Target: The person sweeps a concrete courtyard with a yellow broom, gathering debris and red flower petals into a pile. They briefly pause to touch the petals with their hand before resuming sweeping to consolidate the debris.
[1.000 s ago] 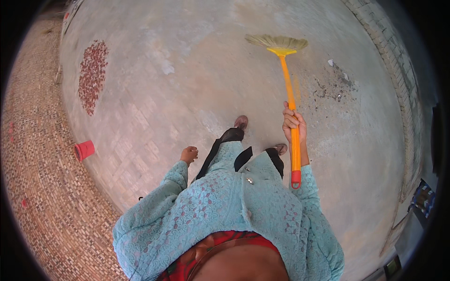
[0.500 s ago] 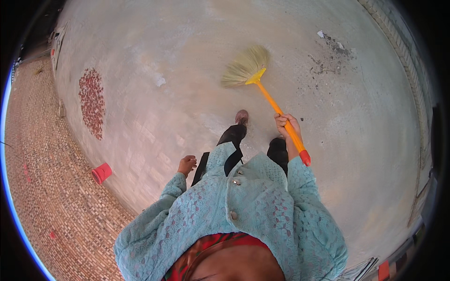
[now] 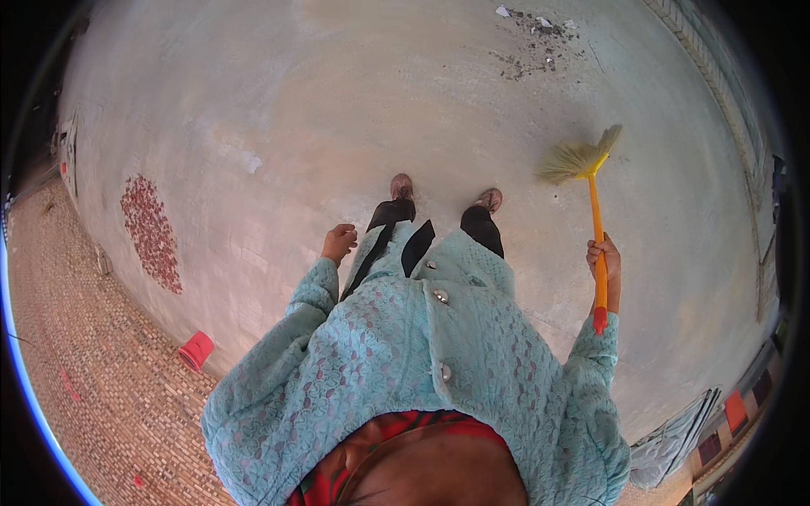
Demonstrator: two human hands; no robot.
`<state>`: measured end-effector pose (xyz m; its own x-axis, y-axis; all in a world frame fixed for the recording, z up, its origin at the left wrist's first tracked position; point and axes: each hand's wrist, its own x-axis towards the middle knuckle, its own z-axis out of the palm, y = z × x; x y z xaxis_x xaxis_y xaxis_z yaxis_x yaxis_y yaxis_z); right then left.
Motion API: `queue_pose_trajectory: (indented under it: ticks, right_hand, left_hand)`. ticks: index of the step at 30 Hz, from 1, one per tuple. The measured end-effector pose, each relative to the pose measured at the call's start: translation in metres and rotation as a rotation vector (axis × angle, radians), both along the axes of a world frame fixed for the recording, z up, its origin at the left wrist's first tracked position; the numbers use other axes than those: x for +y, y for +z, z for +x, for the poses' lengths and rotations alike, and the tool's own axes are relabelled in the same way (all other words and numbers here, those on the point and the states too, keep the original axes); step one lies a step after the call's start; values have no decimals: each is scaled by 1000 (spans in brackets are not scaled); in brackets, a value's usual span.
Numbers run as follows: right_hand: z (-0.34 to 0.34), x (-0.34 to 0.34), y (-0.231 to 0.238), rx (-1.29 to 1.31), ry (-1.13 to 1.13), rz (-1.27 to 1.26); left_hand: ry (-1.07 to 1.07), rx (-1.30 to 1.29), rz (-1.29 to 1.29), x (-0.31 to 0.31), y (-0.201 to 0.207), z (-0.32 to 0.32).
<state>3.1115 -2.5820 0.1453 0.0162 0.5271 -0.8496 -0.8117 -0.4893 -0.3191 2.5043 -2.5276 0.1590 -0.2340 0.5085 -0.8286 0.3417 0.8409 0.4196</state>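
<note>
My right hand (image 3: pixel 604 257) is closed around the orange handle of a broom (image 3: pixel 595 202), out to my right. The handle's red end cap points back toward my sleeve. At its far end, yellow-green bristles fan out from a yellow collar, leftward over the concrete. Whether the bristles touch the ground, I cannot tell. My left hand (image 3: pixel 339 243) hangs beside my left leg, its fingers loosely bent and nothing visible in them. A pile of dark debris (image 3: pixel 544 42) with pale scraps lies on the concrete ahead, farther off than the broom.
A patch of small reddish pieces (image 3: pixel 150 232) is spread on the concrete at the left. A red bucket (image 3: pixel 196 350) stands by the edge of the brick paving (image 3: pixel 110 371). A wall (image 3: pixel 704 67) runs along the right. Behind at the lower right is a grey bundle (image 3: pixel 671 447).
The broom has swung to the right with my right hand, away from in front of my feet. Both shoes now show, and the debris pile sits higher in view.
</note>
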Motion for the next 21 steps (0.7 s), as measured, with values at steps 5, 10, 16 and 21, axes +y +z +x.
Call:
queue_pose_trajectory:
  ticks: [5, 10, 16, 21]
  right_hand:
    - [-89, 11, 52, -155, 19, -1]
    - [-171, 13, 68, 206, -132, 114]
    - [-212, 28, -7, 525, -106, 106]
    - [-160, 5, -38, 304, -181, 35]
  left_hand:
    - [-20, 3, -54, 9, -11, -30]
    - [-83, 21, -72, 31, -17, -54]
    - [-125, 18, 12, 65, 0, -58]
    - [-99, 21, 60, 69, 16, -58]
